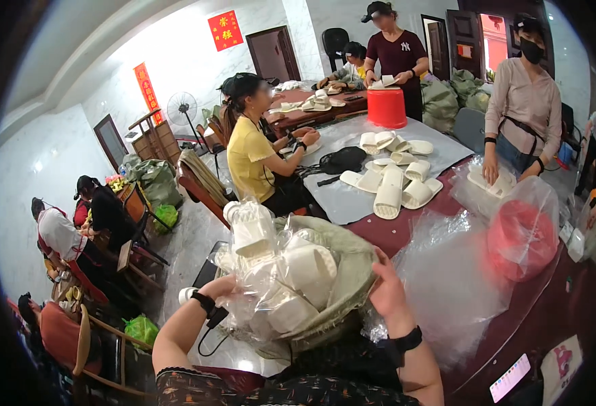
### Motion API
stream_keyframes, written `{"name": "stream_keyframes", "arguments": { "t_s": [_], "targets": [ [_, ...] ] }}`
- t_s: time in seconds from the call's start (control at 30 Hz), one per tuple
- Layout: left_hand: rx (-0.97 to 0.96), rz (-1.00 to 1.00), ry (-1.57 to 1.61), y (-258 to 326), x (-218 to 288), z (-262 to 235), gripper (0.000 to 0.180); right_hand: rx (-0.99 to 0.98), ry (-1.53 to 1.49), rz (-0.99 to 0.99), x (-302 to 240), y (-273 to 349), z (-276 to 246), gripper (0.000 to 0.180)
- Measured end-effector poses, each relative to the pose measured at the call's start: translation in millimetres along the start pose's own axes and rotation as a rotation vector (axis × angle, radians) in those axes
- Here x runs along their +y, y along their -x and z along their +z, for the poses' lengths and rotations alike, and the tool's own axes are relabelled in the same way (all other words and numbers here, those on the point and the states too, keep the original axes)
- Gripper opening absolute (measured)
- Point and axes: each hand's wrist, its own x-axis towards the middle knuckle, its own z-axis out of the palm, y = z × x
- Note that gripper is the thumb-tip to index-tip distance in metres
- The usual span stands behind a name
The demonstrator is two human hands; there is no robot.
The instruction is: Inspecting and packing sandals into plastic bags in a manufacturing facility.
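A pale green woven sack (349,260) stands right in front of me, its mouth wide. Cream slippers (306,271) in clear plastic bags fill it and heap up past the rim. At the heap's left side my left hand (221,287) is closed against the bagged slippers, its fingertips partly covered by plastic. My right hand (387,287) grips the sack's right edge, thumb up, with some fingers hidden behind the cloth. Both wrists wear dark bands.
Clear plastic bags (447,277) and a pink roll in plastic (522,240) lie on the dark red table at right. Loose cream slippers (387,193) spread farther back, near a red bucket (386,108). A phone (510,377) lies lower right. Co-workers sit and stand around.
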Motion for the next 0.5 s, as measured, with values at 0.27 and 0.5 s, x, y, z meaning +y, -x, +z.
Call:
{"name": "stream_keyframes", "arguments": {
  "t_s": [0.27, 0.5],
  "targets": [
    [0.029, 0.101, -0.657, 73.4, 84.4, 94.8, 0.145, -0.126, 0.780, 0.509, 48.7, 43.3, -25.2, 0.089],
    [0.197, 0.242, -1.197, -3.1, 38.4, 102.5, 0.154, -0.322, 0.786, 0.353, 63.3, 44.5, -32.0, 0.045]
  ]
}}
